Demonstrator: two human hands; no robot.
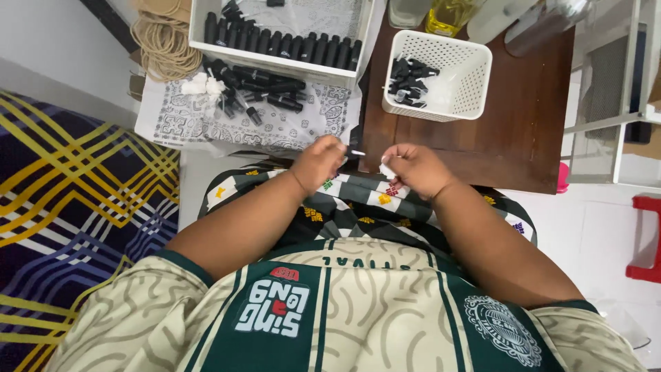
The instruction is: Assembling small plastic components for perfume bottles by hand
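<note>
My left hand (318,162) is closed around a small dark bottle, mostly hidden by the fingers; only a thin white tip (357,152) shows, pointing right. My right hand (416,168) pinches a small white piece (387,169) close to that tip. Both hands hover over my lap at the near edge of a low brown wooden table (509,131). Several small black bottles (265,93) lie loose on a white patterned cloth (206,124) just beyond my left hand.
A white tray (275,60) holds a row of black bottles. A white perforated basket (475,76) on the table contains black caps. Coiled rope (162,45) lies far left, a striped mat (76,200) at left, a red stool (647,234) at right.
</note>
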